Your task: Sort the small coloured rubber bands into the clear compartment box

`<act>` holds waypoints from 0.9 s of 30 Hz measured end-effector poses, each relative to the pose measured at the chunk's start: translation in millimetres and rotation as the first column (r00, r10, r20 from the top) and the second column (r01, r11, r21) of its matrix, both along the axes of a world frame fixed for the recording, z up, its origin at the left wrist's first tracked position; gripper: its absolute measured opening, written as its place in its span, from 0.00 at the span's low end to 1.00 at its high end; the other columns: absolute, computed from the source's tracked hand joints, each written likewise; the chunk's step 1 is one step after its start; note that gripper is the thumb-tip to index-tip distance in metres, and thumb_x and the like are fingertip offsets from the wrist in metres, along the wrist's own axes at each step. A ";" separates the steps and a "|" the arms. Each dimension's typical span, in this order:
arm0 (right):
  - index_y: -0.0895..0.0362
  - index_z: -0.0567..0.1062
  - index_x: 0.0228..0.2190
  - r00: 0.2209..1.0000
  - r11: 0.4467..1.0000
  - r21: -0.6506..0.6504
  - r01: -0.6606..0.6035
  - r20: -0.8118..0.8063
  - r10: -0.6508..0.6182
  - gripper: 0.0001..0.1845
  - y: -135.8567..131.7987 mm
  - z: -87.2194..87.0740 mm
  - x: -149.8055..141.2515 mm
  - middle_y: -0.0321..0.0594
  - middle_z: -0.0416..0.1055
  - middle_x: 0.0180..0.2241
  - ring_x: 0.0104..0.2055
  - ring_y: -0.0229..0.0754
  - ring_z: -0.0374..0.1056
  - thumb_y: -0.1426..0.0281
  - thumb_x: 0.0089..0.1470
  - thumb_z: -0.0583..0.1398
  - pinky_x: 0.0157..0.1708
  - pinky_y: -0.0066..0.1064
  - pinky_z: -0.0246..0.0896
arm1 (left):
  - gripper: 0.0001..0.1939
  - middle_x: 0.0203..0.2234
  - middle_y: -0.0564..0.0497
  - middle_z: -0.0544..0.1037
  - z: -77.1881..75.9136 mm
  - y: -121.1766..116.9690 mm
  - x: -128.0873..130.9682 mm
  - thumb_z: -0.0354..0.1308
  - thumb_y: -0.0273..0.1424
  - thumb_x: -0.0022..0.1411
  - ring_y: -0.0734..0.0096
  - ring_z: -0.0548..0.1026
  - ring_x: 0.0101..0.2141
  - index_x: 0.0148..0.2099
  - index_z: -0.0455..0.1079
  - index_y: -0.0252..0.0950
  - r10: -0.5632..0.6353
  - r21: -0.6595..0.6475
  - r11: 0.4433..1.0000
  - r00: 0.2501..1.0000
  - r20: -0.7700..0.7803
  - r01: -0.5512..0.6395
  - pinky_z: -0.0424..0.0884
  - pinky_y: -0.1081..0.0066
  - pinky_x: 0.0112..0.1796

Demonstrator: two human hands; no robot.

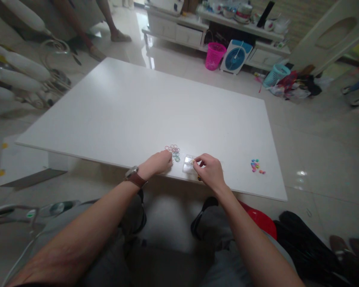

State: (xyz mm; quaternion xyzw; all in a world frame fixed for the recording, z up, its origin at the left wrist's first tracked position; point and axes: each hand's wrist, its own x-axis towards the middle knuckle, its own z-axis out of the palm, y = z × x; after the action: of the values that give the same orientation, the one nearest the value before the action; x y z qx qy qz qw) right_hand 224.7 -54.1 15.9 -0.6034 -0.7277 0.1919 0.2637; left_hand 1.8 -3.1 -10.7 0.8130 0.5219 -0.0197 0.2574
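Note:
A heap of thin coloured rubber bands [174, 152] lies near the front edge of a white table [143, 111]. My left hand [159, 162], a brown-strapped watch on its wrist, rests beside the heap with fingers curled at the bands. My right hand [209, 170] is pinched on a small ring-like band over a small clear plastic box [188, 164] that stands between the hands. A little cluster of coloured beads or bands [256, 165] lies to the right.
A pink basket [214, 55], a blue fan [235, 56] and a teal basket [275, 74] stand on the floor beyond the table. Another person's legs [107, 28] show at the far left. A red stool [259, 218] is under me.

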 end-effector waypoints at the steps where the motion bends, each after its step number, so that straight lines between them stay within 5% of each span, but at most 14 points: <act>1: 0.55 0.77 0.26 1.000 1.000 -0.002 0.000 0.000 0.000 0.07 0.4 -0.6 0.1 0.35 0.75 0.30 0.29 0.37 0.69 0.72 0.56 0.62 0.35 0.30 0.60 | 0.08 0.30 0.40 0.78 3.4 1.9 0.8 0.51 0.26 0.60 0.61 0.75 0.31 0.32 0.71 0.33 -0.001 0.001 1.000 0.997 0.077 0.000 0.65 0.66 0.33; 4: 0.55 0.77 0.26 1.000 1.000 -0.006 -0.008 -0.005 0.008 0.07 2.9 -2.2 -0.7 0.35 0.75 0.30 0.29 0.37 0.68 0.72 0.56 0.62 0.35 0.30 0.60 | 0.04 0.28 0.47 0.77 10.8 7.3 3.7 0.54 0.27 0.60 0.67 0.73 0.30 0.33 0.70 0.35 0.052 -0.052 0.998 0.934 0.354 -0.036 0.66 0.69 0.33; 9: 0.55 0.77 0.26 0.998 1.000 -0.011 0.000 -0.063 0.000 0.07 7.1 -2.0 -4.3 0.35 0.75 0.29 0.28 0.37 0.68 0.72 0.56 0.62 0.34 0.30 0.60 | 0.07 0.27 0.51 0.78 8.4 11.8 8.2 0.61 0.30 0.58 0.71 0.75 0.29 0.39 0.74 0.34 0.259 -0.276 0.957 0.707 0.658 -0.094 0.70 0.72 0.33; 27: 0.56 0.80 0.28 0.959 0.995 -0.091 0.044 -0.277 -0.068 0.07 4.1 -2.7 -10.2 0.38 0.77 0.29 0.27 0.38 0.68 0.68 0.55 0.62 0.32 0.30 0.62 | 0.08 0.25 0.48 0.81 21.4 -6.7 29.6 0.67 0.32 0.55 0.70 0.79 0.29 0.33 0.76 0.32 0.430 -0.460 0.886 0.490 0.758 -0.066 0.75 0.70 0.34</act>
State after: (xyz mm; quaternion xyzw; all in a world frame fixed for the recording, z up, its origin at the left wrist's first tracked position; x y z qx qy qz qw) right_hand 214.5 -50.0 13.2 -0.6011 -0.6572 0.2982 0.3434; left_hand 31.4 -9.9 10.7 0.5689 0.4314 0.3158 0.6249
